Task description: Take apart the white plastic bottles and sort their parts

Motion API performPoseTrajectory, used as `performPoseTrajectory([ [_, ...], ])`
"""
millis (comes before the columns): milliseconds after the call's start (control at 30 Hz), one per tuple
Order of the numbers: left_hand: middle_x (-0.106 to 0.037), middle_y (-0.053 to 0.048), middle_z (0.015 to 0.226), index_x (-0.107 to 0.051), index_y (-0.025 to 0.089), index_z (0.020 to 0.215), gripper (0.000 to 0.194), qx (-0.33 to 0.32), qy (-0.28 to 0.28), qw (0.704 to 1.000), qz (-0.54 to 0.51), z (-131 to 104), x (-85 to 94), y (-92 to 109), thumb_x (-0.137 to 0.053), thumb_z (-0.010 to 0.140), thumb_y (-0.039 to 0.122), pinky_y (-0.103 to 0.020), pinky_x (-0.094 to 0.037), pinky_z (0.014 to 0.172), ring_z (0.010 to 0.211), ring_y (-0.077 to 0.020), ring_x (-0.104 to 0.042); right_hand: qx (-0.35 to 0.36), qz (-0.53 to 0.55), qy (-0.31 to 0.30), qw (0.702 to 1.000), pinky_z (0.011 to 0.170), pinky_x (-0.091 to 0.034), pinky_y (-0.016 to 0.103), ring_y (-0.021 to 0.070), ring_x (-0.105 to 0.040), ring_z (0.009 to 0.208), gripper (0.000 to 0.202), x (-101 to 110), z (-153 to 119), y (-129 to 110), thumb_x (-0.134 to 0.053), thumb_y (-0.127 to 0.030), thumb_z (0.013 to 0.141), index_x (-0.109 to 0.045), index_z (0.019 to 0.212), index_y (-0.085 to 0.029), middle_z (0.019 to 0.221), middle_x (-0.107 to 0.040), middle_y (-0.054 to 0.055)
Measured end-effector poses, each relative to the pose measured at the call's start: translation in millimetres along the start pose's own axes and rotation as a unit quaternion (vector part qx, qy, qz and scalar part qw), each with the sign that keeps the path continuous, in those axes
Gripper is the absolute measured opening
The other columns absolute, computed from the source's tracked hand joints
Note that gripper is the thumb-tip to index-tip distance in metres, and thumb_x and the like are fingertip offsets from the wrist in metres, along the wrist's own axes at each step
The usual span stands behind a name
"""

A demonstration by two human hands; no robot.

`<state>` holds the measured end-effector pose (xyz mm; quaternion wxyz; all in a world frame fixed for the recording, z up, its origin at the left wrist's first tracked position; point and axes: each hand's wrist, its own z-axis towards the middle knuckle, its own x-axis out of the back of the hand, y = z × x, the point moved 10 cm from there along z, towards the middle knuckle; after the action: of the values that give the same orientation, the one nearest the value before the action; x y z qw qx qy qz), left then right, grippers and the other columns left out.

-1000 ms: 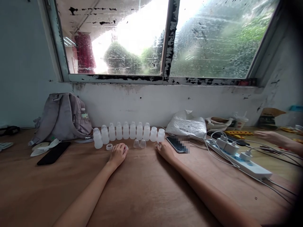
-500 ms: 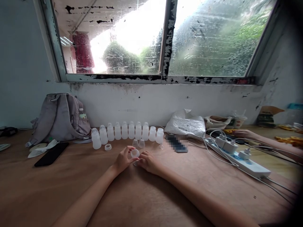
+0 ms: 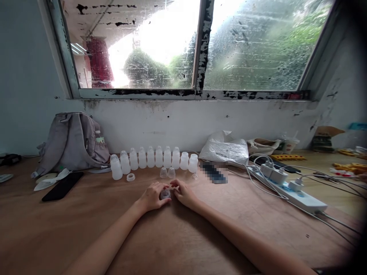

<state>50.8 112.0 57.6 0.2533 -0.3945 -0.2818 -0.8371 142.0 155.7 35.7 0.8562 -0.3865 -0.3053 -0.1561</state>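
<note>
My left hand (image 3: 155,196) curls its fingers and thumb around a small translucent bottle collar (image 3: 165,194), which sits low at the tabletop. Something clear shows inside the collar, perhaps a nipple; its details are too small to make out. Just to the right, my right hand (image 3: 185,194) has its fingers bent and apart, with nothing visible in them. Beyond the hands stand two clear dome-shaped caps (image 3: 163,173). A row of several frosted baby bottles (image 3: 150,158) lines the back; most wear clear caps, while the two rightmost bottles (image 3: 193,163) have none.
A loose white collar (image 3: 130,177) lies by the left bottles, a thin ring (image 3: 195,176) by the right ones. A grey backpack (image 3: 71,143) and black phone (image 3: 62,186) are left. Right are a silver bag (image 3: 225,148), a blurred-out dark object (image 3: 215,173) and a power strip (image 3: 305,200) with cables.
The raised collar has come down to the tabletop in my left hand. My right hand has let go and moved slightly right. Another person's arm has withdrawn from the right side.
</note>
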Motion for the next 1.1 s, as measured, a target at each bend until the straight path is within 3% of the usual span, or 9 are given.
performPoseTrajectory([
  [300,-0.060,-0.005,0.095,-0.053,0.019,0.098,0.042,0.000,-0.006,1.000,0.012,1,1.6,4,-0.059,0.067,0.045,-0.034,-0.038,0.080,0.086,-0.0210,-0.053,0.013,-0.010,0.000,1.000,0.073,-0.042,0.029,0.0160,-0.054,0.080,0.029,0,-1,-3,-0.041,-0.004,0.067,-0.052,0.091,-0.018,0.082,-0.059,0.004],
  [433,-0.060,-0.005,0.087,-0.056,0.018,0.089,0.027,0.022,0.025,0.999,0.002,2,7.9,-1,-0.052,0.074,0.040,-0.032,-0.039,0.076,0.082,-0.0197,-0.053,0.027,-0.012,0.004,1.000,0.074,-0.042,0.030,0.0163,-0.053,0.081,0.032,0,-1,-6,-0.041,-0.003,0.065,-0.051,0.092,-0.018,0.083,-0.058,0.004],
  [533,-0.059,-0.004,0.077,-0.056,0.018,0.077,0.016,0.029,0.030,0.999,-0.019,3,6.2,-6,-0.048,0.078,0.031,-0.029,-0.039,0.072,0.076,-0.0179,-0.053,0.065,-0.014,-0.005,0.998,0.077,-0.041,0.030,0.0170,-0.052,0.086,0.038,1,-4,-19,-0.040,-0.001,0.063,-0.050,0.094,-0.019,0.088,-0.057,0.005],
  [733,-0.056,0.001,0.063,-0.053,0.019,0.078,0.017,0.103,0.094,0.980,-0.145,3,11.2,-22,-0.039,0.082,0.029,-0.020,-0.038,0.055,0.057,-0.0111,-0.052,0.139,-0.019,-0.040,0.989,0.084,-0.037,0.034,0.0197,-0.048,0.095,0.044,-1,-15,-53,-0.045,-0.007,0.067,-0.042,0.110,-0.019,0.102,-0.053,0.008],
  [933,-0.058,0.002,0.063,-0.050,0.018,0.081,0.022,0.164,0.085,0.941,-0.285,2,-4.3,-24,-0.040,0.081,0.038,-0.019,-0.038,0.049,0.052,-0.0103,-0.052,0.096,0.008,0.016,0.995,0.067,-0.040,0.025,0.0135,-0.051,0.072,0.018,4,-11,-40,-0.043,-0.014,0.074,-0.045,0.092,-0.020,0.081,-0.056,0.002],
  [1100,-0.059,-0.002,0.075,-0.049,0.019,0.091,0.025,0.223,0.134,0.916,-0.305,-5,-4.3,-37,-0.037,0.083,0.039,-0.021,-0.043,0.053,0.058,-0.0113,-0.055,0.022,-0.008,0.063,0.998,0.052,-0.034,0.020,0.0099,-0.041,0.053,0.007,14,-4,-21,-0.045,-0.015,0.072,-0.042,0.076,-0.019,0.062,-0.045,-0.004],
])
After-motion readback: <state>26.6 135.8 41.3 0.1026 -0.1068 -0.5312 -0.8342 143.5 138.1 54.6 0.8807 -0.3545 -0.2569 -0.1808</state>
